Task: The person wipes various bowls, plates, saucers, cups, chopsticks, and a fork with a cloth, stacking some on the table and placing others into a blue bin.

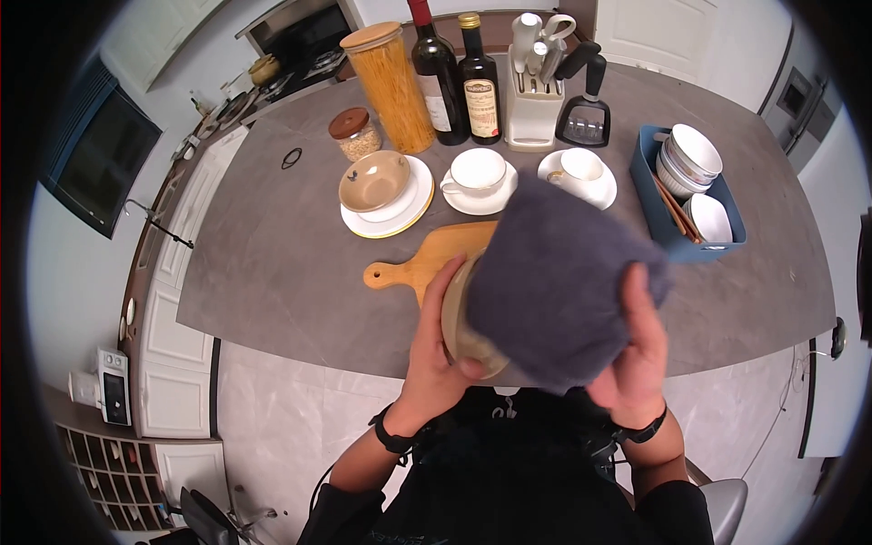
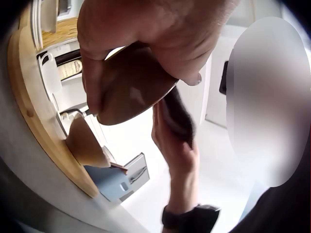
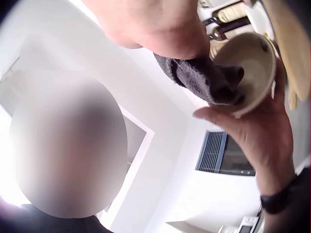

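My left hand (image 1: 429, 363) grips a tan bowl (image 1: 459, 331) by its side, thumb at the rim, over the near part of the table. A dark grey towel (image 1: 559, 282) is held in my right hand (image 1: 643, 359) and covers much of the bowl in the head view. Seen from the right wrist, the towel (image 3: 199, 80) reaches into the tilted bowl (image 3: 265, 63). Beneath them lies a wooden cutting board (image 1: 436, 250), partly hidden by the towel. Another brown bowl (image 2: 85, 141) appears by the board in the left wrist view.
Behind the board stand a bowl (image 1: 372, 180) on stacked plates and two white cups (image 1: 477, 171) on saucers. A blue bin (image 1: 690, 245) of bowls and chopsticks is at the right. Pasta jar (image 1: 391, 86), bottles (image 1: 481, 91) and a knife block (image 1: 531, 109) line the back.
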### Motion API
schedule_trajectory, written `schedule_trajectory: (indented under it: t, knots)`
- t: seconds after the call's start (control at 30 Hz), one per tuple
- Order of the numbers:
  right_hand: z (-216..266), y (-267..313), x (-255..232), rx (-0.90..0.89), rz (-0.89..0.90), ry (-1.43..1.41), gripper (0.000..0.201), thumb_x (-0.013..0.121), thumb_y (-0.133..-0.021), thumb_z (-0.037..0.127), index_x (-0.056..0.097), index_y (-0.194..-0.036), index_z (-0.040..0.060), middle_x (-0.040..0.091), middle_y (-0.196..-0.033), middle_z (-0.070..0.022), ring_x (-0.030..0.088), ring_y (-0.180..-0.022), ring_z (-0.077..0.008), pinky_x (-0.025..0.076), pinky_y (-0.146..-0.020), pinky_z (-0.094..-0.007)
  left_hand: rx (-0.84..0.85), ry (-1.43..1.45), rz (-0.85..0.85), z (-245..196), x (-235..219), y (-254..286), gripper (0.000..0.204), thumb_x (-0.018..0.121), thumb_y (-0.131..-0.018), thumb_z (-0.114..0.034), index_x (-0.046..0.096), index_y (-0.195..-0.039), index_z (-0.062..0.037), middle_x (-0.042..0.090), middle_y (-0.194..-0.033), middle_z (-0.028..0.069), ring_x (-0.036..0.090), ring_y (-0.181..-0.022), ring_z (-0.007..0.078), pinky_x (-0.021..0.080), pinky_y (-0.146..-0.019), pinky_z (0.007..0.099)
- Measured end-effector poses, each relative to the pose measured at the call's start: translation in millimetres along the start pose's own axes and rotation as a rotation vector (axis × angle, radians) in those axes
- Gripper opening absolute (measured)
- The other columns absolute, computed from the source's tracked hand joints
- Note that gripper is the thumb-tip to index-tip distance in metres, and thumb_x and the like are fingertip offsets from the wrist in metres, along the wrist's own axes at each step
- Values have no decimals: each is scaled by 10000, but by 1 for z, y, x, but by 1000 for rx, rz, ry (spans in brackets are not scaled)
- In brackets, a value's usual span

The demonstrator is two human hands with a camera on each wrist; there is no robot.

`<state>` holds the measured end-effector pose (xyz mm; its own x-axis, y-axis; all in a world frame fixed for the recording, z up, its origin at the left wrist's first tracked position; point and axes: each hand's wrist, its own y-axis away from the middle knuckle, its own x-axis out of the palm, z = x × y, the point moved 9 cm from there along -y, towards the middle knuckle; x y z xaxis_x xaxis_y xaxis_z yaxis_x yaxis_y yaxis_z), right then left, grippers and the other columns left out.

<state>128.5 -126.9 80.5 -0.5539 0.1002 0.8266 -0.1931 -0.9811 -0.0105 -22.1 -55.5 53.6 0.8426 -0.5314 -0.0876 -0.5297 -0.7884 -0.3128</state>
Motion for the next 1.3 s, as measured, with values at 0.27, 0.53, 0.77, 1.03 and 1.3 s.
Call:
schedule_trajectory:
  t: [0.27,0.53,0.77,1.03,1.3]
  knots:
    - [-14,9,46,-458,528,1896,848,738,-753,83,427,-1540,148,347,-1586,-197,353,-1446,-438,402,-1107,-493,-530,636,184,38,23,40,939,569,-971,-536,131,-1604,2,304,-1602,163,339,-1474,260,293,-1205,412]
    - [9,8,6,-365,142,1676,556,670,-823,22,510,-1352,78,640,-1077,-179,652,-874,-424,539,-685,-489,-399,324,345,0,38,27,860,545,-859,-279,196,-1577,43,404,-1522,184,414,-1416,284,304,-1173,387]
    - [37,32,-29,-286,-181,1599,331,681,-942,162,572,-1204,-9,642,-788,-276,653,-726,-444,530,-675,-456,-248,303,368,-12,52,-5,815,550,-873,-299,261,-1558,34,422,-1522,187,412,-1427,277,298,-1183,399]
    - [24,84,-104,108,-104,734,377,628,-1027,224,625,-1281,-55,708,-1139,-49,603,-1064,-119,485,-939,-305,-560,361,141,37,47,-72,532,426,-1022,-390,460,-1365,15,673,-1113,148,700,-876,238,530,-603,304]
    - [37,112,-143,-19,-273,612,437,599,-1043,191,541,-1394,-63,641,-1334,-106,577,-1218,-177,426,-1062,-326,-526,58,285,46,86,-103,408,351,-1028,-159,416,-1396,6,692,-950,137,669,-581,160,489,-454,232]
